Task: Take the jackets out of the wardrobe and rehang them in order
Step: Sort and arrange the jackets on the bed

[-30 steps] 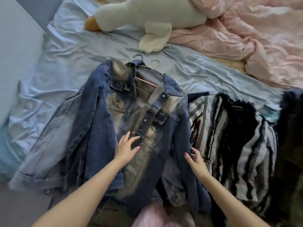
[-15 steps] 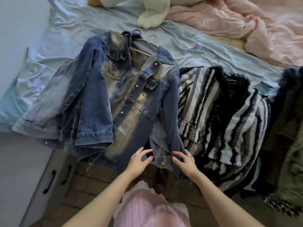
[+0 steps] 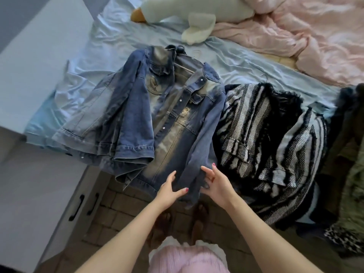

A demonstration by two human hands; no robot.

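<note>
A faded blue denim jacket (image 3: 173, 115) lies front-up on the bed's blue sheet (image 3: 118, 46), with a wooden hanger (image 3: 184, 68) showing in its collar. Its right sleeve runs down over the bed's edge. My right hand (image 3: 215, 185) grips that sleeve's cuff, fingers curled round its edge. My left hand (image 3: 169, 191) rests on the hem beside the same cuff, fingers straight and thumb spread. More denim (image 3: 94, 119) is bunched under the jacket's left side. To the right lies a black-and-white striped jacket (image 3: 271, 138).
Dark and olive garments (image 3: 352, 184) are piled at the far right edge. A white plush toy (image 3: 197, 10) and a pink duvet (image 3: 305, 34) lie at the back of the bed. A white cabinet with black handles (image 3: 78, 207) stands at the left, on a tiled floor (image 3: 118, 213).
Both hands slid down the jacket front to its hem, then came together at the right sleeve's cuff. The right hand has taken hold of the cuff. The view dropped towards the floor.
</note>
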